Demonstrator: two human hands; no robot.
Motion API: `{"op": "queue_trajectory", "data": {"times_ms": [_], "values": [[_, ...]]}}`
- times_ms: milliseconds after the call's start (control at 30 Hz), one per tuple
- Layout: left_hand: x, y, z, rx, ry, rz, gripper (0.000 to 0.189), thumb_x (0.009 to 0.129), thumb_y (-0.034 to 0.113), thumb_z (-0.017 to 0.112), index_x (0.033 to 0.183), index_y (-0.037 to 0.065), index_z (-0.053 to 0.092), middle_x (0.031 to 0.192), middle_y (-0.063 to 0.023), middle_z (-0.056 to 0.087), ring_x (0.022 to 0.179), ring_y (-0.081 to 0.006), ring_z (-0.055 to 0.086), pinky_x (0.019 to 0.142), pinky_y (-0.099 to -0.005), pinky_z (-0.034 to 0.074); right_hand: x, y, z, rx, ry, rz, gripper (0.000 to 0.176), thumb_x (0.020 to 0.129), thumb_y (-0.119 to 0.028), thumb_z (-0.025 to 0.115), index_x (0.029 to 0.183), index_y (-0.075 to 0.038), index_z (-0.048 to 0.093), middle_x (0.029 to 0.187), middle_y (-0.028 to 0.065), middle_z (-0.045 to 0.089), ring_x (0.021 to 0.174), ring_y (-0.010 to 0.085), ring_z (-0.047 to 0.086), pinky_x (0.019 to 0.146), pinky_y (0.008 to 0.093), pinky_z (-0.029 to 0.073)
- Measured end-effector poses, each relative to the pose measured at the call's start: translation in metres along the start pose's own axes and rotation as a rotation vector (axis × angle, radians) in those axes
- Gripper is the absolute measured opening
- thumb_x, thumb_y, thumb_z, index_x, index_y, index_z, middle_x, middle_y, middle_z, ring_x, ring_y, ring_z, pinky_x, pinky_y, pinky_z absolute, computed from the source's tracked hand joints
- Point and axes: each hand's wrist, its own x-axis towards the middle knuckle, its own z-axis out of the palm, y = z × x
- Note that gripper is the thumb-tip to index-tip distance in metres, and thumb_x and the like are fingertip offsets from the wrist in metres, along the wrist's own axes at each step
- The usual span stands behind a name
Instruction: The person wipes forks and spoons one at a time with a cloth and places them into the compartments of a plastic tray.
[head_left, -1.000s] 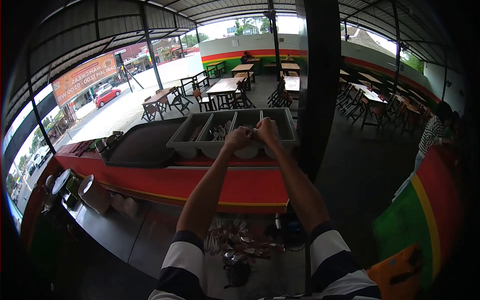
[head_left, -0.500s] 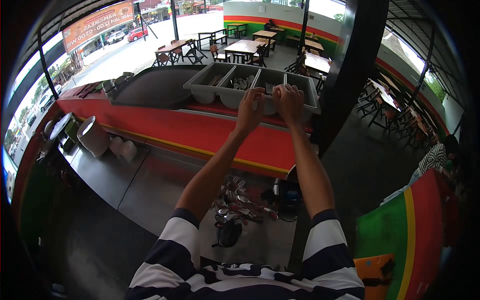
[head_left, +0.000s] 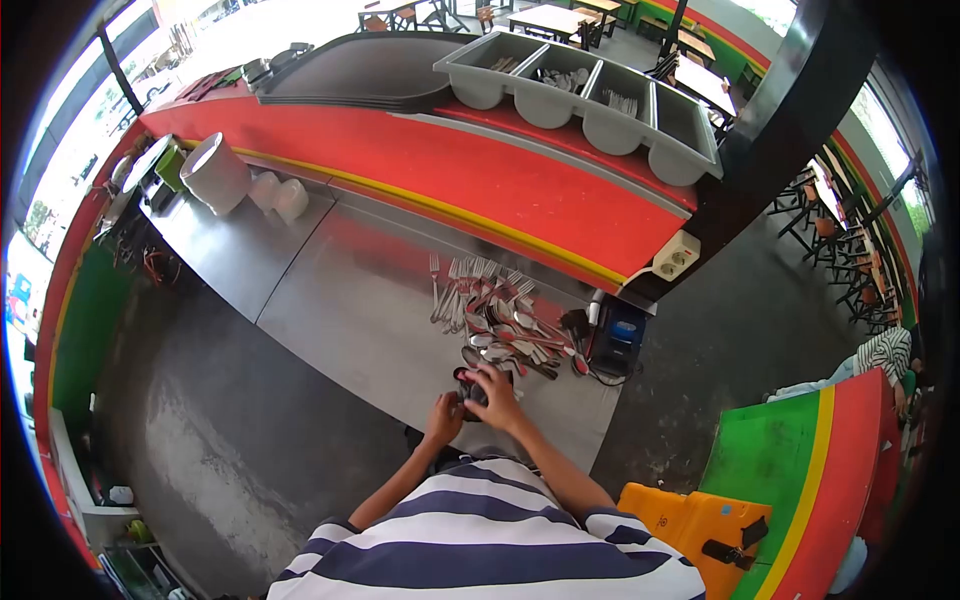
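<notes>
The steel worktop (head_left: 330, 280) ran below a red ledge (head_left: 400, 155). On the ledge, dark trays (head_left: 350, 75) were stacked on the left, and a grey four-compartment bin (head_left: 648, 142) stood on the right, cutlery in its three left compartments, forks in the third. A white container (head_left: 217, 178) stood at the worktop's far left. Near its right end lay a loose heap of spoons and forks (head_left: 490, 318), just beside a black-and-blue device (head_left: 620, 332). At the near edge, just below the heap, was a small dark object (head_left: 472, 390). The right hand (head_left: 495, 400) was over it, fingers spread and bent; the left hand (head_left: 443, 418) was curled at its left side, its grip impossible to tell.
</notes>
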Motion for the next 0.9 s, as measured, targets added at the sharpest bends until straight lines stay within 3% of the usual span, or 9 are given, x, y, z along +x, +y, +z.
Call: {"op": "queue_trajectory", "data": {"times_ms": [67,100,200,233,333,533,633,833,900], "values": [[-0.018,0.035,-0.025,0.003,-0.049,0.081,0.035,0.081,0.007,0.060,0.115,0.000,0.057,0.103,-0.0187,0.061,0.095,-0.0375,0.061,0.084,-0.0438,0.049,-0.026,0.000,0.018,-0.202,-0.121,-0.051,0.069,0.070,-0.017,0.077,0.134,-0.018,0.052,0.143,0.0127,0.039,0.135,0.0348,0.035,0.112,0.0457,0.031],[-0.011,0.017,-0.018,-0.028,-0.103,0.017,0.035,0.078,0.003,0.058,0.113,0.001,0.060,0.101,-0.0193,0.062,0.096,-0.0388,0.061,0.083,-0.0435,0.050,-0.033,0.002,0.018,-0.311,-0.176,-0.079,0.072,0.068,-0.015,0.078,0.135,-0.019,0.050,0.145,0.0121,0.037,0.136,0.0347,0.034,0.112,0.0460,0.030],[0.009,-0.005,-0.016,-0.046,-0.156,0.072,0.030,0.081,0.004,0.057,0.110,0.003,0.063,0.102,-0.0191,0.063,0.092,-0.0372,0.063,0.078,-0.0419,0.051,-0.030,0.009,0.009,-0.282,-0.201,-0.084,0.079,0.066,-0.014,0.079,0.138,-0.022,0.047,0.149,0.0101,0.033,0.138,0.0336,0.031,0.113,0.0461,0.030],[0.015,0.001,-0.018,-0.081,-0.123,-0.015,0.021,0.085,0.010,0.059,0.105,0.004,0.066,0.100,-0.0184,0.065,0.086,-0.0339,0.066,0.073,-0.0405,0.052,-0.030,0.010,0.009,-0.247,-0.170,-0.101,0.075,0.067,-0.013,0.078,0.136,-0.021,0.049,0.146,0.0100,0.037,0.136,0.0335,0.034,0.113,0.0459,0.031],[0.042,0.014,-0.022,-0.091,0.035,-0.154,0.020,0.088,0.016,0.061,0.104,0.005,0.066,0.097,-0.0164,0.067,0.082,-0.0309,0.068,0.071,-0.0397,0.053,-0.031,0.011,0.015,-0.213,-0.089,-0.065,0.071,0.068,-0.006,0.075,0.133,-0.021,0.051,0.143,0.0097,0.041,0.134,0.0327,0.036,0.111,0.0451,0.033],[0.103,0.011,-0.009,-0.034,0.085,-0.161,0.026,0.089,0.027,0.063,0.102,0.004,0.066,0.092,-0.0135,0.069,0.082,-0.0305,0.067,0.075,-0.0383,0.052,-0.030,0.014,0.016,-0.048,0.052,0.010,0.059,0.070,-0.009,0.077,0.125,-0.018,0.059,0.131,0.0130,0.051,0.123,0.0349,0.047,0.105,0.0436,0.039],[0.124,0.021,-0.001,0.086,0.140,-0.165,0.028,0.088,0.034,0.064,0.100,0.009,0.068,0.092,-0.0103,0.070,0.086,-0.0288,0.067,0.081,-0.0438,0.049,-0.031,0.015,0.012,-0.029,0.066,0.022,0.057,0.071,-0.011,0.077,0.124,-0.018,0.060,0.130,0.0142,0.051,0.122,0.0356,0.048,0.104,0.0435,0.040],[0.144,0.051,-0.004,0.270,0.008,-0.428,0.024,0.084,0.042,0.066,0.093,0.020,0.072,0.095,-0.0037,0.071,0.094,-0.0247,0.066,0.089,-0.0548,0.038,-0.029,0.020,0.011,0.005,0.048,0.044,0.057,0.071,-0.014,0.079,0.124,-0.020,0.060,0.131,0.0154,0.051,0.122,0.0360,0.049,0.104,0.0434,0.041],[0.149,0.046,0.000,0.322,0.012,-0.446,0.026,0.085,0.042,0.065,0.095,0.019,0.070,0.093,-0.0043,0.071,0.092,-0.0259,0.067,0.091,-0.0546,0.037,-0.027,0.020,0.008,0.027,0.044,0.059,0.055,0.072,-0.017,0.079,0.124,-0.020,0.060,0.131,0.0163,0.052,0.123,0.0363,0.049,0.104,0.0429,0.041]]}}
